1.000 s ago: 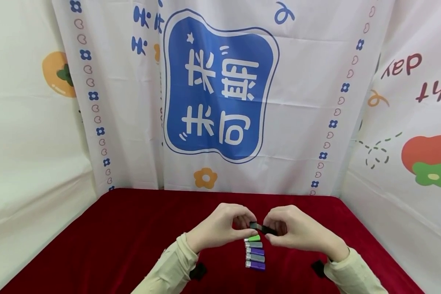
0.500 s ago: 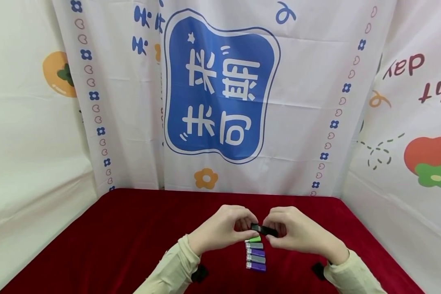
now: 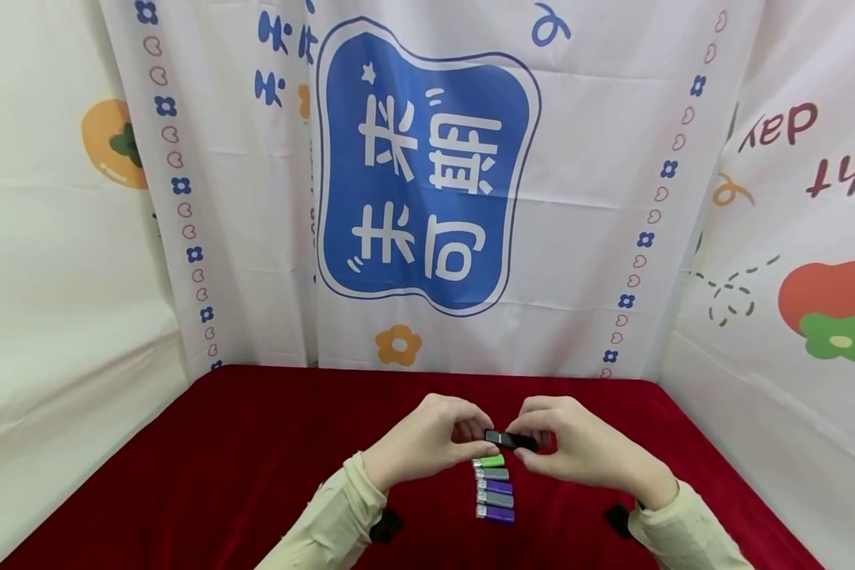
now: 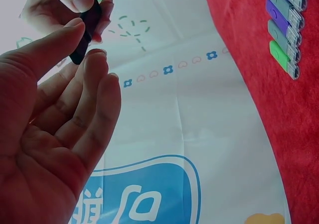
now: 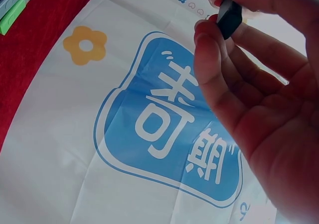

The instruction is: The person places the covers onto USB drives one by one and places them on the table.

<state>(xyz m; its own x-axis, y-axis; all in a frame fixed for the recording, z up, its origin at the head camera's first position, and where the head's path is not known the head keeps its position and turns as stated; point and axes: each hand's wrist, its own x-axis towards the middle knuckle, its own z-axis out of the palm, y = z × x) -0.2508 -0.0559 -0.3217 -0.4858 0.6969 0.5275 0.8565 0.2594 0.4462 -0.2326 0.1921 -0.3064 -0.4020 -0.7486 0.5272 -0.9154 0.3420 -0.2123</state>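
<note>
In the head view a black USB flash drive (image 3: 511, 440) is held level between both hands above the red cloth. My left hand (image 3: 431, 439) pinches its left, cap end between thumb and fingertips. The right hand (image 3: 577, 443) grips the body at the other end with thumb and fingers. Cap and body sit together, with a thin light line between them. Both wrist views show the dark drive (image 4: 90, 20) at the fingertips. Below the hands lies a column of several flash drives with clear caps: a green one (image 3: 490, 461) farthest, then grey (image 3: 494, 474) and purple ones (image 3: 499, 488) alternating.
Red cloth (image 3: 292, 443) covers the table. A white printed curtain (image 3: 577, 237) hangs behind, and white sheets stand at both sides. A dark object (image 3: 386, 526) lies near the left wrist, another dark object (image 3: 618, 520) near the right.
One second ago a metal connector showed between the black cap and body. The two parts have come together, and the connector is now covered. The row of drives has not moved.
</note>
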